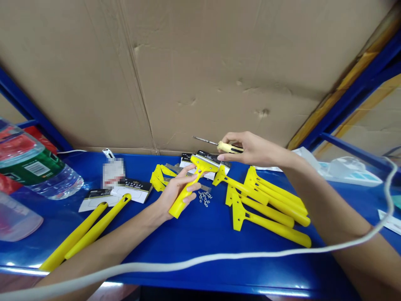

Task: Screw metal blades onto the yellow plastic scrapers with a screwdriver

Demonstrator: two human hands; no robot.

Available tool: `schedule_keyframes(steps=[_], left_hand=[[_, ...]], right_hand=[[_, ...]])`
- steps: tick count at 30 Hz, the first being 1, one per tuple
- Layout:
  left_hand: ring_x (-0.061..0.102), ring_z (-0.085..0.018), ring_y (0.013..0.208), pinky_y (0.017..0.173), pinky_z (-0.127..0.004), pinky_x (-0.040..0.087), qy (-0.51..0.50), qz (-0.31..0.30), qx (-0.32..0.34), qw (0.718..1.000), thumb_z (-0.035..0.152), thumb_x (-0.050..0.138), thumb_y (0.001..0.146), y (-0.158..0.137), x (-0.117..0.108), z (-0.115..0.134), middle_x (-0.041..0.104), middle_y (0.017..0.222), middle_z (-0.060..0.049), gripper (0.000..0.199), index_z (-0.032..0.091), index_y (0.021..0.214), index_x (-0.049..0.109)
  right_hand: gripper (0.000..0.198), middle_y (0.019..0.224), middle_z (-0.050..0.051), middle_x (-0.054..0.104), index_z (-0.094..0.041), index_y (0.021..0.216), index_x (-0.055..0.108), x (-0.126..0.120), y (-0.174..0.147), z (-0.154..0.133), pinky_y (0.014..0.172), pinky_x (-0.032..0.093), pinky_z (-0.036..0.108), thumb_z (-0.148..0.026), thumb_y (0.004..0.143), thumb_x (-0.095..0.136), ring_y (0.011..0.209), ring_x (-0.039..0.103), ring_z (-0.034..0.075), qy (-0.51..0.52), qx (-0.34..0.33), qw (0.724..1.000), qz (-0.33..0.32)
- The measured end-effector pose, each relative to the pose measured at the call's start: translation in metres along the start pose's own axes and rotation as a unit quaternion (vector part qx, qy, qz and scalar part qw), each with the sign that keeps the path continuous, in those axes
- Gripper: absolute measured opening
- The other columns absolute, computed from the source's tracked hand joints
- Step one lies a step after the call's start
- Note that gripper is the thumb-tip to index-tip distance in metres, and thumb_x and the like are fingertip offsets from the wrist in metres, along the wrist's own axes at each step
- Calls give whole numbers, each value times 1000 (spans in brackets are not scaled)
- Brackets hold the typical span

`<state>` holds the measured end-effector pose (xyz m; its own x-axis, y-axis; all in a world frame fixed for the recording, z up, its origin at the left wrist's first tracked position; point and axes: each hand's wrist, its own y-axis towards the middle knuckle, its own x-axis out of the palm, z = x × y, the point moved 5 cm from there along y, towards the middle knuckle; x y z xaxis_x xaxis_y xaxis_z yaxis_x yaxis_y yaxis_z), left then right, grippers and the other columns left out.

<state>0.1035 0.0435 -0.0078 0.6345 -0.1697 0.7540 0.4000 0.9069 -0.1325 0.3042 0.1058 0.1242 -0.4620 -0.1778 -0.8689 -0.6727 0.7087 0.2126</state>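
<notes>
Two hands: both are over a blue table (194, 238), and each one holds something.
Far left: a water bottle (34, 169) lies on its side by the table edge.
Left, near: two long yellow handles (84, 230) lie side by side on the table.
Left, far: a small white thing (108, 154) and some flat cards (125, 190) lie close to the brown cardboard wall (200, 71).
Left hand (178, 190): the fingers are curled shut around a yellow scraper (191, 184). It is held by its handle, and the wide end points to the far side.
Middle: a few loose yellow scraper heads (159, 175) lie just left of the held scraper. A little heap of tiny screws (204, 198) lies on the table just right of the left hand.
Right hand (250, 148): it is closed on a screwdriver (219, 145) with a yellow grip. The metal tip points left. It is held up above the wide end of the scraper.
Right: a pile of yellow scrapers (266, 200) lies on the table below the right hand.
Near: a white cord (188, 263) runs across the front.
</notes>
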Motion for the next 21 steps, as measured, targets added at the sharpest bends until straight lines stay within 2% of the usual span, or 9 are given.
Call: schedule_keyframes(steps=[4, 7, 11, 15, 21], left_hand=[[51, -2, 53, 35, -10, 39, 10, 3, 15, 1000, 5, 65, 96, 1, -3, 6, 65, 132, -11, 43, 25, 132, 54], [50, -1, 51, 34, -10, 39, 14, 1, 21, 1000, 5, 64, 97, 1, -3, 8, 66, 130, -10, 42, 25, 132, 54], [49, -1, 51, 33, -10, 39, 18, 6, 24, 1000, 5, 66, 96, 1, -3, 9, 66, 130, -9, 48, 26, 136, 53], [50, -2, 51, 32, -10, 39, 21, 15, 28, 999, 5, 66, 97, 1, -3, 8, 67, 126, -7, 48, 27, 137, 53], [49, -1, 50, 32, -10, 39, 38, 13, 29, 999, 4, 64, 97, 0, -1, 7, 67, 128, -9, 49, 27, 139, 52]], right_hand=[[43, 116, 9, 80, -25, 117, 72, -26, -19, -1, 78, 55, 38, -63, 98, 70, 98, 74, 27, 12, 4, 1000, -7], [43, 111, 7, 81, -27, 115, 77, -44, -32, -4, 72, 55, 37, -65, 95, 75, 93, 75, 27, 1, -1, 1000, 5], [43, 99, 5, 82, -27, 103, 82, -62, -41, -9, 71, 52, 38, -67, 87, 83, 86, 74, 26, -41, -19, 995, 88], [41, 92, 4, 83, -27, 99, 86, -63, -44, -13, 67, 49, 38, -66, 89, 81, 79, 73, 25, -63, -29, 992, 102], [33, 93, 3, 84, -26, 100, 88, -56, -41, -20, 66, 49, 36, -58, 91, 83, 79, 74, 22, -66, -36, 994, 79]])
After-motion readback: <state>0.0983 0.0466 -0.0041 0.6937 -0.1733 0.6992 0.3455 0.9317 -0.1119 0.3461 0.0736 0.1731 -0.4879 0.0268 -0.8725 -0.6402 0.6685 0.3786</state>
